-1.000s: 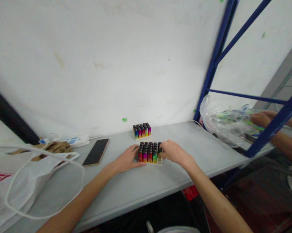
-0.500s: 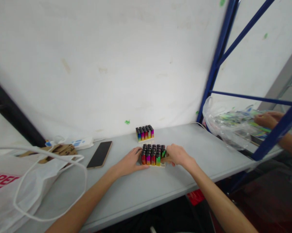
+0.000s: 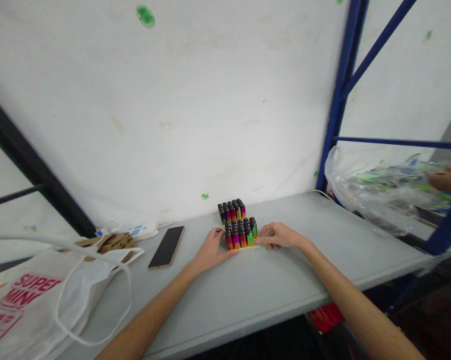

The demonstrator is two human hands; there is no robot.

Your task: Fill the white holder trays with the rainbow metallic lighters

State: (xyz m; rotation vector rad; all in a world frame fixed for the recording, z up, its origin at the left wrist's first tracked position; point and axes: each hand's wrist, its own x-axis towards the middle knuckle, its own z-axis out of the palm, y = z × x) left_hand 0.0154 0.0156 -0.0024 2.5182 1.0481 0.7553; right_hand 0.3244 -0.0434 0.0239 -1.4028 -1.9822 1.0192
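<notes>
A small white tray [image 3: 251,247] of upright lighters [image 3: 240,235] with black tops and red, pink, orange and green bodies stands in front of me. My left hand [image 3: 212,251] is wrapped around its left end, thumb along the front edge and fingers at the side. At the tray's front right corner, my right hand [image 3: 277,235] has curled fingers, thumb and forefinger touching the edge. No lighter shows in that corner spot. Right behind stands a second block of similar lighters [image 3: 233,210], partly hidden by the front one.
A phone [image 3: 167,247] lies left on the grey table [image 3: 285,290]. Farther left are a white plastic bag [image 3: 33,300], a loose white cable [image 3: 129,285], cardboard and a power strip [image 3: 144,231]. Right, beyond a blue frame [image 3: 332,110], another person's hand [image 3: 448,179] is above plastic-wrapped items.
My right hand has drawn back from over the lighters to the tray's right corner. My left hand keeps its place at the left end. The whole view has shifted slightly.
</notes>
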